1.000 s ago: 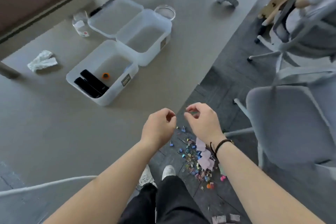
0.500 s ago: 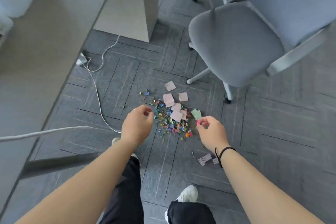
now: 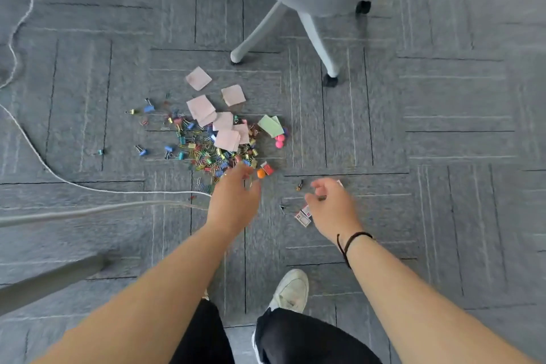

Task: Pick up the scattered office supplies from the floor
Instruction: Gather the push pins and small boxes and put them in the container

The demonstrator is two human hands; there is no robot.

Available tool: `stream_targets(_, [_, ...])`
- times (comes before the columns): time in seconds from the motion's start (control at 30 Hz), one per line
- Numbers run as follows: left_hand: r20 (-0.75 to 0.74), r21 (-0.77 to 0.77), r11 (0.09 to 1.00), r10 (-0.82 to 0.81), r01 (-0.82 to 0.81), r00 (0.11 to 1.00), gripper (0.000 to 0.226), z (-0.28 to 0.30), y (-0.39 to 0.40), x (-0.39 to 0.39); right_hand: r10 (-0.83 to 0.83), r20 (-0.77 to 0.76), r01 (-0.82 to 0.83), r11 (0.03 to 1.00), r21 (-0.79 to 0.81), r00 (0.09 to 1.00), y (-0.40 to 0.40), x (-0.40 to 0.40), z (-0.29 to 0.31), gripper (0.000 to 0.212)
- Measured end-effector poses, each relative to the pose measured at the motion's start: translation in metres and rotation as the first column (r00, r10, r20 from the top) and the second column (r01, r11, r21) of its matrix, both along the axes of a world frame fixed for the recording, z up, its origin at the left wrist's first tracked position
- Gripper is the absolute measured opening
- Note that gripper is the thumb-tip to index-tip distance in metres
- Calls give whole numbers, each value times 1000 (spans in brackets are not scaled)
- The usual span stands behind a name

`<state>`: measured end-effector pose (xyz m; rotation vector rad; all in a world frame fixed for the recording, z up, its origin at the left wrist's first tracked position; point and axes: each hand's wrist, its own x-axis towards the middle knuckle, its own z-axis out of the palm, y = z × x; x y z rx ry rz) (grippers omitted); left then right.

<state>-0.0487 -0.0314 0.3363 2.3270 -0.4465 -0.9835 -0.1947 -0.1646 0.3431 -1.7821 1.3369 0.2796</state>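
- Both hands are lower and further forward than half a second ago — the left hand [image 3: 233,201] now reaches right over the near edge of the pile of clips [image 3: 204,154], its fingers stretched forward and loose, gripping nothing I can see.
- The right hand [image 3: 332,210] hangs above the small boxes [image 3: 304,216] lying on the carpet [image 3: 443,127], fingers half curled; it is blurred, and I cannot tell whether it pinches anything. Half a second back it held something pink near the fingertips; that is no longer plain to see.
- The supplies are all on the floor: pink sticky notes [image 3: 226,137] spread over the heap, green notes [image 3: 270,126] at its right edge, two pink pushpins [image 3: 279,140] just beside those, an orange ball-shaped piece [image 3: 261,173] next to the left fingertips.
- A few stray clips lie apart to the left, one [image 3: 100,152] well off on its own.
- Compared with a second ago, the view has swung off the counter and its plastic bins entirely — now only carpet, the chair base [image 3: 313,35] and a white cable [image 3: 88,188] show.
- My reading: the person is bending in for the first scoop, so the gathering has barely begun; nothing looks lifted yet.
- The tiny clips tangled under the paper will likely need several handfuls.
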Motion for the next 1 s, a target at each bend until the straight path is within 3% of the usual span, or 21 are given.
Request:
stream_targets(0.1, [11, 1, 999, -53, 53, 999, 38, -79, -17, 6, 12, 4, -11, 1000, -11, 1000, -9, -4, -76, 24])
stream_targets(0.23, [58, 31, 970, -241, 239, 969, 38, -187, -37, 22, 108, -13, -109, 993, -43, 994, -23, 4, -185, 27])
stream_targets(0.4, [71, 211, 784, -608, 584, 791, 41, -299, -57, 41, 301, -67, -306, 947, -101, 951, -46, 34, -300, 32])
stream_targets(0.5, [95, 301, 689, -710, 659, 698, 45, -339, -62, 43, 417, -69, -423, 899, -116, 906, -56, 55, -345, 39])
stream_targets(0.73, [236, 317, 649, -760, 691, 606, 31, -368, -85, 54, 500, 36, -484, 851, -203, 865, -68, 95, -380, 44])
stream_targets(0.83, [251, 294, 681, -732, 671, 633, 31, -363, -89, 59, 416, 74, -393, 895, -212, 907, -71, 98, -378, 39])
stream_targets(0.93, [190, 130, 782, -623, 610, 759, 28, -353, -96, 77, 298, 83, -269, 930, -252, 951, -87, 99, -377, 30])
stream_targets(1.0, [148, 6, 842, -534, 539, 832, 27, -344, -105, 93, 214, 39, -194, 938, -286, 976, -108, 104, -377, 50])
